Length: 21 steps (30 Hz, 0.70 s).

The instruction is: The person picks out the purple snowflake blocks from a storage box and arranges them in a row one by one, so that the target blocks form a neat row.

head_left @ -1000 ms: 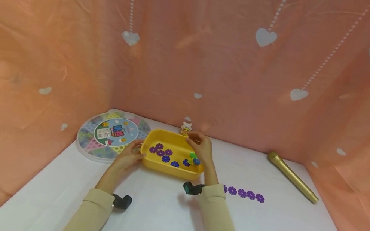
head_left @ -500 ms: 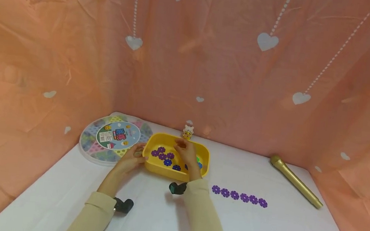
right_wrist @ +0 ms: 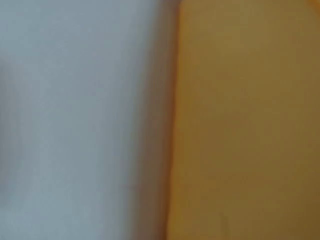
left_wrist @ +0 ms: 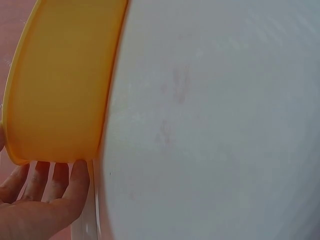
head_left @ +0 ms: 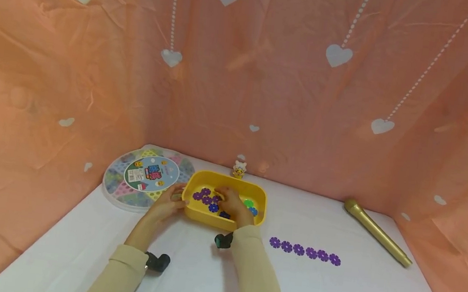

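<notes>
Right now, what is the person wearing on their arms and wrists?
Both arms wear long, pale beige sleeves that end at the wrists: the left sleeve and the right sleeve. A small dark camera is strapped under each wrist, the left wrist camera and the right wrist camera. The left hand and right hand are bare, with no gloves; I cannot make out any rings.

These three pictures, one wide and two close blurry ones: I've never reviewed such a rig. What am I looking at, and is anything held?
No machine: a person works with bare hands, wearing a head camera (the wide picture) and one on each wrist. On the white table stands a yellow plastic tray holding purple and blue flower-shaped discs. The left hand rests against the tray's left end; its wrist picture shows the fingers at the wall. The right hand reaches inside; whether it grips a disc cannot be told. Its wrist picture is blurred. Nearby lie a row of purple discs, a gold microphone and a round game box.
</notes>
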### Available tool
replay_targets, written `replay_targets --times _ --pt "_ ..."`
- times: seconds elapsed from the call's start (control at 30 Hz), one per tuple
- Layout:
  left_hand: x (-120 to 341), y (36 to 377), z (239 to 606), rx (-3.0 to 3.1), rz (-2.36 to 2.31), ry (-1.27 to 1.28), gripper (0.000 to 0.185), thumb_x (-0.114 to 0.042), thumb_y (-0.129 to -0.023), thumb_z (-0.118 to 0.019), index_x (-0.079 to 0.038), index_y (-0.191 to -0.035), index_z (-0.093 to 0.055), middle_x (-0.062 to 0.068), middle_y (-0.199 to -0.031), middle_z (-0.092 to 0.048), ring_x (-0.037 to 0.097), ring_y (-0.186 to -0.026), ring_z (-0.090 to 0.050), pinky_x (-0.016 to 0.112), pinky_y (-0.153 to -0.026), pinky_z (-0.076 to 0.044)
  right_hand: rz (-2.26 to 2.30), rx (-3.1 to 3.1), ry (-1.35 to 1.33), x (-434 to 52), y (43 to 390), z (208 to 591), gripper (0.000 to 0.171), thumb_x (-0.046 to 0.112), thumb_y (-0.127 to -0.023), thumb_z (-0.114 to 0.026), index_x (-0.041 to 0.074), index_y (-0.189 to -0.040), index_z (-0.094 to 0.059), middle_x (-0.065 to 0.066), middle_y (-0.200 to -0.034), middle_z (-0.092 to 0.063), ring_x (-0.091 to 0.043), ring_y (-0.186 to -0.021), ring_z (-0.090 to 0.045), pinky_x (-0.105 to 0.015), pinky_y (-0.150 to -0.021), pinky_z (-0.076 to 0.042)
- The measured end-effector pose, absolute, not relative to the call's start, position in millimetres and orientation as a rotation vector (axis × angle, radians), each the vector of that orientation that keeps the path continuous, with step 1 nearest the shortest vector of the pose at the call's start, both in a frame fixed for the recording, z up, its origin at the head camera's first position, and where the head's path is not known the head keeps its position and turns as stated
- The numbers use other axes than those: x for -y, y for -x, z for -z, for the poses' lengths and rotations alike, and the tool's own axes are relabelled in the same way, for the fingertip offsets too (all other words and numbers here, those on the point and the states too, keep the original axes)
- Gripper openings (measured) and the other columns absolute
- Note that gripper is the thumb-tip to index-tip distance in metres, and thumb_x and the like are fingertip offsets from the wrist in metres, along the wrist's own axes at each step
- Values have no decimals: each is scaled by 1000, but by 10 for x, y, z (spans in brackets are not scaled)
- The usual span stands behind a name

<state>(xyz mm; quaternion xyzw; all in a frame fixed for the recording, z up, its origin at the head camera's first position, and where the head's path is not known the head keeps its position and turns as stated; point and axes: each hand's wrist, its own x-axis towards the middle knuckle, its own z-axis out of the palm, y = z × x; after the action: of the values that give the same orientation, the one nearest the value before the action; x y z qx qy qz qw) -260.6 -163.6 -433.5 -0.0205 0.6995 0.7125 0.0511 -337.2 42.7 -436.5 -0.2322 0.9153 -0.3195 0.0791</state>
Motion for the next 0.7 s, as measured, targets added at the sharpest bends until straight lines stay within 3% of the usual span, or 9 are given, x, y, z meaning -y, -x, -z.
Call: replay_targets --times 0.43,0.7 --pt "1636 2602 4326 -2138 -2162 46 60 4 -89 -52 -2 -143 -26 25 -142 -28 41 -126 -39 44 -98 -44 838 -2805 907 -465 3461 4445 23 12 -88 -64 11 -111 -66 -7 -104 -51 -21 -97 -44 -35 -95 -40" --pt "1628 2592 4326 -2129 -2173 37 60 4 -89 -52 0 -143 -26 25 -142 -28 41 -125 -39 43 -96 -45 888 -2772 775 -436 3388 4353 17 6 -88 -62 2 -104 -66 -9 -100 -58 -22 -94 -51 -38 -96 -43"
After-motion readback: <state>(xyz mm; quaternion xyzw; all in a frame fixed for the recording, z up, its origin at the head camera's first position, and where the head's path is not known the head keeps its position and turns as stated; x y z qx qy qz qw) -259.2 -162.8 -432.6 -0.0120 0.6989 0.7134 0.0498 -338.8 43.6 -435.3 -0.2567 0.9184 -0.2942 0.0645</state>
